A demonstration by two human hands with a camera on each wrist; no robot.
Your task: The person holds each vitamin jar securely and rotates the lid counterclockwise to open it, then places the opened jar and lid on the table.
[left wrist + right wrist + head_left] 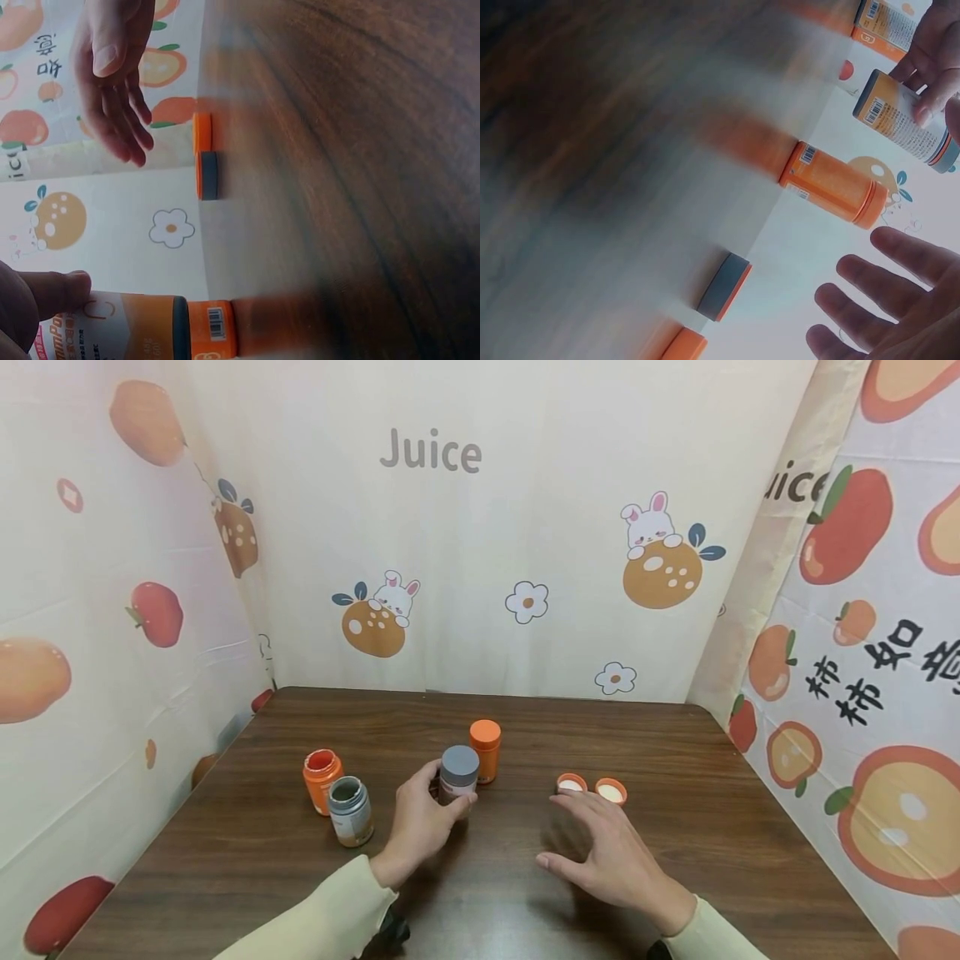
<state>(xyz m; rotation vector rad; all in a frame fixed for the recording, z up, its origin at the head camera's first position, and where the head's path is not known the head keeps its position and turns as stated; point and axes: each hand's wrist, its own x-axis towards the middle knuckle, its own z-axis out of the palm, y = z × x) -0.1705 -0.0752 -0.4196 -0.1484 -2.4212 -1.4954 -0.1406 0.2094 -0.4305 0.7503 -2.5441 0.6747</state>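
Note:
My left hand (422, 817) grips a small bottle with a grey lid (460, 767), thumb on one side and fingers on the other. In the right wrist view this grey-lidded bottle (900, 116) is raised off the table and tilted. Just behind it stands an orange bottle (486, 752) with its orange lid on. My right hand (611, 853) hovers with spread fingers and holds nothing. Close to its fingertips, two caps lie with their pale insides up: a grey-sided cap (724, 287) and an orange cap (611, 791).
Two lidless bottles stand at the left of the brown table (525, 918): an orange one (318, 785) and, nearer to me, a grey-rimmed one (350, 814). A printed curtain (480, 543) hangs behind the table and along both sides.

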